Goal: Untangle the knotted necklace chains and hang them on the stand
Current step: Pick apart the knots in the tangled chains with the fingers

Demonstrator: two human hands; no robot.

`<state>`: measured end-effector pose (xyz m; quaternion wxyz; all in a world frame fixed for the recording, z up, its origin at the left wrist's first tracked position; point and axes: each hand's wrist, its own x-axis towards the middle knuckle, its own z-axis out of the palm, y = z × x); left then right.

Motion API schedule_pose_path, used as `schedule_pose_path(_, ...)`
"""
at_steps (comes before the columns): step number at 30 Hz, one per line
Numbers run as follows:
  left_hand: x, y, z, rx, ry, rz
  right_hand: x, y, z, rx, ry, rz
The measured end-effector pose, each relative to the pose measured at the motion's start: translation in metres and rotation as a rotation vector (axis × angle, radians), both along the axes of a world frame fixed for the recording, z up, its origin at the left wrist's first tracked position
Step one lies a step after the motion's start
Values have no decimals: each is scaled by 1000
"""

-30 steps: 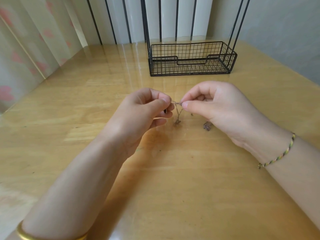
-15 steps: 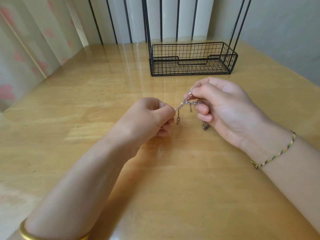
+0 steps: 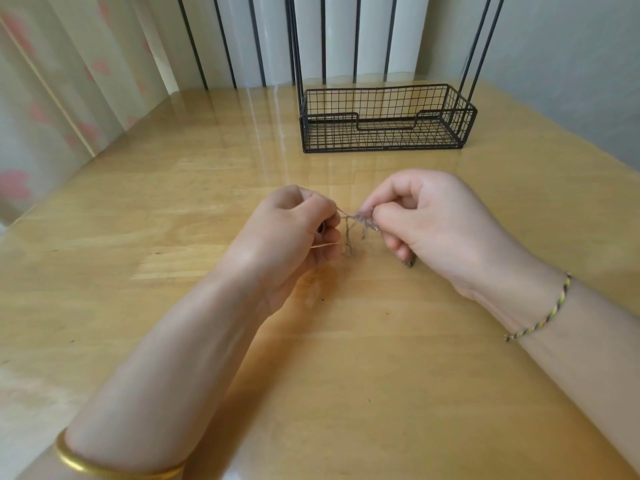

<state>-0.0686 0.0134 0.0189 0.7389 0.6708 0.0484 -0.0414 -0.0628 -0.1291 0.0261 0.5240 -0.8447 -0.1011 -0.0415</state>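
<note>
Right hand [image 3: 433, 226] dipped a bit mid-frame. It and the left hand [image 3: 291, 233] both pinch the chains [image 3: 356, 218], knot's still in

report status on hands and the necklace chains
Left hand and right hand both pinch the necklace chains, clump bunched by the right hand, ends dangling. Stand beyond the hands, top out of frame. Nothing seen in the way.

One head-worn camera looks forward and down, close over the table [image 3: 173, 202], toward the stand [image 3: 381, 148].
</note>
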Motion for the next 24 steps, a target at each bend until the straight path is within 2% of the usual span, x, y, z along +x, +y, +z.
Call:
schedule_pose_path(5,-2,2,0,151,-33,-68,4,-3,3,357,173,-52)
schedule_pose_path(7,-3,2,-1,235,-58,-76,5,-6,5,442,235,-54)
schedule_pose_path(13,-1,1,-2,537,-199,-36,6,-13,3,320,272,19)
schedule_pose_path(16,-1,0,-3,636,-249,-35,4,-14,6,382,328,95)
schedule_pose_path(21,-4,-2,0,637,-251,-54,5,-14,10,625,451,224)
schedule_pose_path(24,-5,-3,2,569,-195,-99,9,-11,7,745,431,224)
